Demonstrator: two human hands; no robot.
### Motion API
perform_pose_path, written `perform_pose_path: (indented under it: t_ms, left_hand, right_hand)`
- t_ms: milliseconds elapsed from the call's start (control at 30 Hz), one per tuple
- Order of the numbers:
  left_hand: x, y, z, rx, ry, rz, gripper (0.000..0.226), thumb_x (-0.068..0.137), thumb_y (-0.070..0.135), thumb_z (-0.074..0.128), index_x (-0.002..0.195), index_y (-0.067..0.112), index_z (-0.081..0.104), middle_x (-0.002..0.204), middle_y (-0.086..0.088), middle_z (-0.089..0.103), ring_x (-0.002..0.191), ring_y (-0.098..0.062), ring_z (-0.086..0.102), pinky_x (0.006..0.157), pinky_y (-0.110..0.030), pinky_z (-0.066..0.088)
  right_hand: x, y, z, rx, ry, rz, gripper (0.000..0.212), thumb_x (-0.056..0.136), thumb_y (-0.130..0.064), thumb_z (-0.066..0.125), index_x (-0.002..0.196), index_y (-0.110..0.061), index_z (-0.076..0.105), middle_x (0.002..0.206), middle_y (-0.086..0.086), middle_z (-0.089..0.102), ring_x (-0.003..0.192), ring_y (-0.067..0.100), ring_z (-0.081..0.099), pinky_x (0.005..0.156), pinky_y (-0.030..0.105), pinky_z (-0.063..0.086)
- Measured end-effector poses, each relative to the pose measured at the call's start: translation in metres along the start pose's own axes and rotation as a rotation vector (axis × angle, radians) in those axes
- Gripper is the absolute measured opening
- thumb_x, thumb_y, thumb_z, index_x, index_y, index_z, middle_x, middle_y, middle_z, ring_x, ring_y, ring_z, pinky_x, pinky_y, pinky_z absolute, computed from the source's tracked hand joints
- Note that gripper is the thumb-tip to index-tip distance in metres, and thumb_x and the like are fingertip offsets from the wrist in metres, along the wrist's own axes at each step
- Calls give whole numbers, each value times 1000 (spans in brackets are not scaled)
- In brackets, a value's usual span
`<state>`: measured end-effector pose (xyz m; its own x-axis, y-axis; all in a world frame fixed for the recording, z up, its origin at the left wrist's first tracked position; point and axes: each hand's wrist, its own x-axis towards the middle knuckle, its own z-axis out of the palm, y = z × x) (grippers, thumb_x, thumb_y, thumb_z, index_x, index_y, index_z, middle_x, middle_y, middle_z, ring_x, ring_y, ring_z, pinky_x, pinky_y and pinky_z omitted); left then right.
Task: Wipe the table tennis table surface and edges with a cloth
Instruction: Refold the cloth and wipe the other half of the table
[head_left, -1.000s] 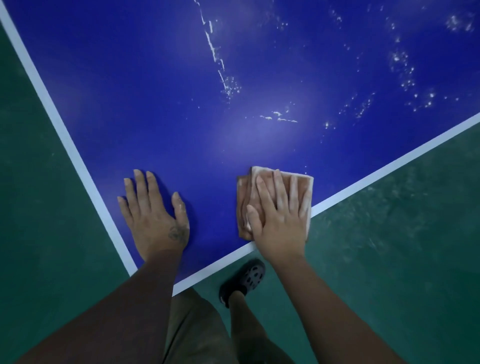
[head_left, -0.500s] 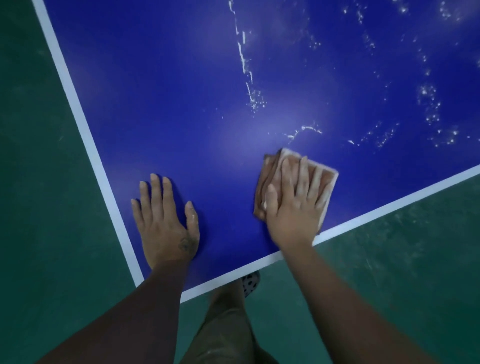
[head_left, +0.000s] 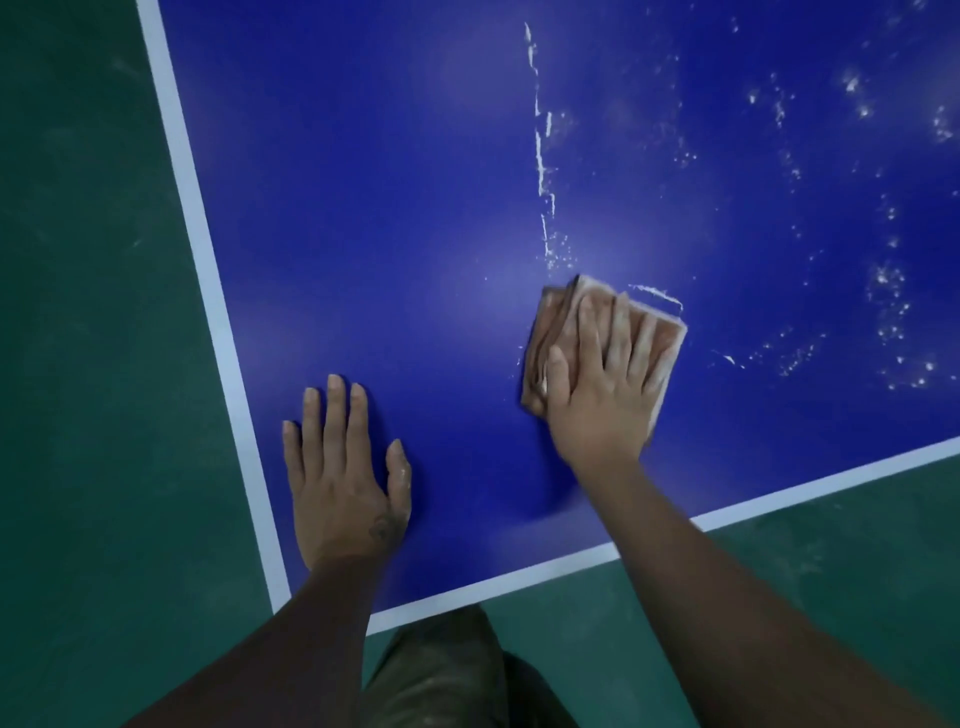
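Note:
A blue table tennis table (head_left: 395, 218) with white border lines fills most of the view, its corner pointing toward me at the bottom. A folded orange-brown cloth (head_left: 558, 322) lies on the blue surface. My right hand (head_left: 602, 395) presses flat on the cloth with straight, spread fingers. My left hand (head_left: 343, 478) rests flat on the bare table near the left white line, holding nothing. White dusty streaks (head_left: 543, 156) run just beyond the cloth, and scattered white specks (head_left: 883, 280) cover the right side.
Green floor (head_left: 88, 364) surrounds the table on the left and at the lower right. My trouser leg (head_left: 441, 675) shows below the table corner. The white edge line (head_left: 218, 322) runs up the left side.
My right hand has pushed the cloth away from the near edge, farther onto the table toward the white streaks. The left hand has stayed flat in place.

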<state>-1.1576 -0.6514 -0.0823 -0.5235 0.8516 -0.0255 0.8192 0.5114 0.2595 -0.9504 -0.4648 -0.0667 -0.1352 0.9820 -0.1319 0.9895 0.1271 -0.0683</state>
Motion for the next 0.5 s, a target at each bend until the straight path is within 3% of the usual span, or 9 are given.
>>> perform_pose_path:
  t_ms: [200,400,500]
  left_hand:
    - [0,-1,0,-10,-15,-3,72,110,40,39,172,8,26,183,-8,16,170,-30,7,136,-59,12]
    - [0,-2,1,-23,-17,-4,69,111,39,38,172,8,29,183,-8,18,170,-31,10,137,-58,12]
    - [0,-3,2,-22,-22,-5,69,111,41,37,172,9,29,183,-7,18,170,-30,10,137,-58,13]
  right_hand:
    - [-74,-30,14,19,7,-99,67,111,-55,33,172,-32,20,181,3,12,167,36,8,131,67,6]
    - [-5,-90,15,74,57,-313,65,110,-57,38,171,-37,24,180,0,17,167,35,6,131,67,7]
    - [39,-91,12,87,65,-252,67,109,-60,35,171,-39,22,180,-4,14,167,31,6,132,64,3]
